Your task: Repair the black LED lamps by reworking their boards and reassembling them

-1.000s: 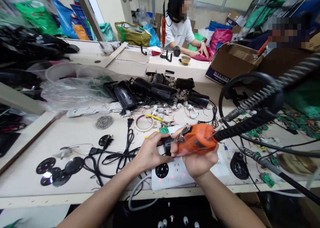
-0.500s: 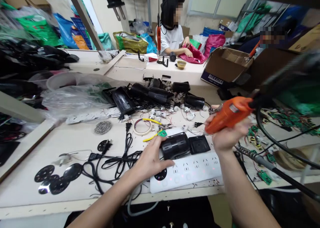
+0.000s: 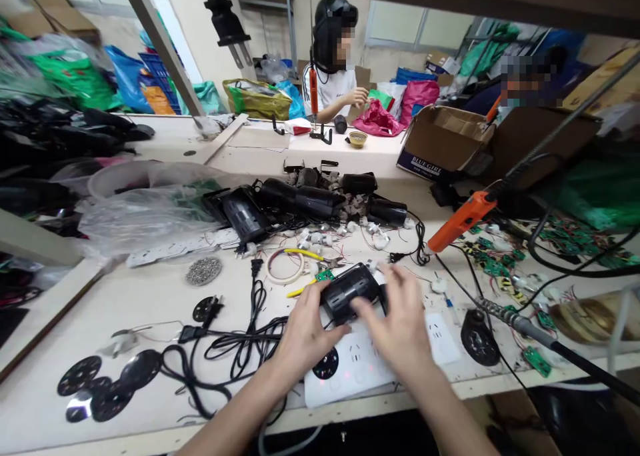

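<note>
A black cylindrical plastic housing [image 3: 350, 292] lies tilted over the white power strip [image 3: 354, 369]. My left hand [image 3: 306, 326] grips its left end, thumb on the near side and fingers behind. My right hand [image 3: 403, 323] is at the other end, its thumb on the housing and its fingers around the far side; a dark square piece there is mostly hidden by this hand. To the right, an orange electric screwdriver [image 3: 463, 221] hangs from its cord, out of my hands. Just behind the housing are a small green circuit board [image 3: 325, 275] and yellow-handled pliers [image 3: 303, 287].
More black housings [image 3: 313, 201] are heaped at the back among small white parts. Coiled black cords [image 3: 245, 339] and round black discs [image 3: 113, 399] lie left. Green circuit boards [image 3: 493, 259] and a spring-shaped holder [image 3: 505, 313] stand right. A co-worker [image 3: 333, 63] sits opposite.
My right hand has let go of the orange screwdriver and come down-left to the housing. The screwdriver now hangs free. My left hand stays on the housing.
</note>
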Tool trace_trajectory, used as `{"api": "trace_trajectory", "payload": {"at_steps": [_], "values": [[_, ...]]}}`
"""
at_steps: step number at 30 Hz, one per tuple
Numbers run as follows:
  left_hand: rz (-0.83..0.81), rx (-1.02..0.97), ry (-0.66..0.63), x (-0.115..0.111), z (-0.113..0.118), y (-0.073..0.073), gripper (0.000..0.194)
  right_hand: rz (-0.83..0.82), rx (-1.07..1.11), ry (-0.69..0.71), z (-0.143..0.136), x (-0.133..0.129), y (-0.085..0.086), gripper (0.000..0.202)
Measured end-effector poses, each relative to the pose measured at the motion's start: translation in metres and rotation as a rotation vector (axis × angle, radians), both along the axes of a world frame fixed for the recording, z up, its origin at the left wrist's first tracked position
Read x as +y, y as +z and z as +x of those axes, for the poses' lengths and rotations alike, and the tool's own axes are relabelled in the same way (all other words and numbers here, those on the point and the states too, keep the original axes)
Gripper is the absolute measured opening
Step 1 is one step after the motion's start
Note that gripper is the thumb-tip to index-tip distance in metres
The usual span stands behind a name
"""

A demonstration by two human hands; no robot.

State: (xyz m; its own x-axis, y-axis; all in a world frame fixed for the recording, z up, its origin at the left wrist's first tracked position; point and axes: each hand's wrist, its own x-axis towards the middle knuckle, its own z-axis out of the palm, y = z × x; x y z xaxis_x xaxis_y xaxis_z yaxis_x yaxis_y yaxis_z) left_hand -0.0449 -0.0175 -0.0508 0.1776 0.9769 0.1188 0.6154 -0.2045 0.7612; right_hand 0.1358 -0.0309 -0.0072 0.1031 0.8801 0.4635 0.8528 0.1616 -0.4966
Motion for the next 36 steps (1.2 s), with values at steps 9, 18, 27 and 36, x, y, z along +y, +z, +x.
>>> {"api": "trace_trajectory", "payload": {"at_steps": [9,18,27,36], "values": [[0.082,-0.077,-0.077,0.003,-0.005,-0.009,0.069,-0.327,-0.239,-0.018,-0.048,0.006,-0.015,0.087],[0.095,-0.084,-0.004,0.005,-0.004,-0.018,0.074,-0.439,-0.349,-0.016,-0.054,0.016,0.008,0.081],[0.086,-0.085,0.036,0.003,-0.002,-0.018,0.084,-0.455,-0.381,0.016,-0.050,0.019,0.011,0.080],[0.068,-0.038,0.037,0.003,-0.002,-0.012,0.080,-0.467,-0.330,0.023,-0.046,0.020,0.014,0.079]]}}
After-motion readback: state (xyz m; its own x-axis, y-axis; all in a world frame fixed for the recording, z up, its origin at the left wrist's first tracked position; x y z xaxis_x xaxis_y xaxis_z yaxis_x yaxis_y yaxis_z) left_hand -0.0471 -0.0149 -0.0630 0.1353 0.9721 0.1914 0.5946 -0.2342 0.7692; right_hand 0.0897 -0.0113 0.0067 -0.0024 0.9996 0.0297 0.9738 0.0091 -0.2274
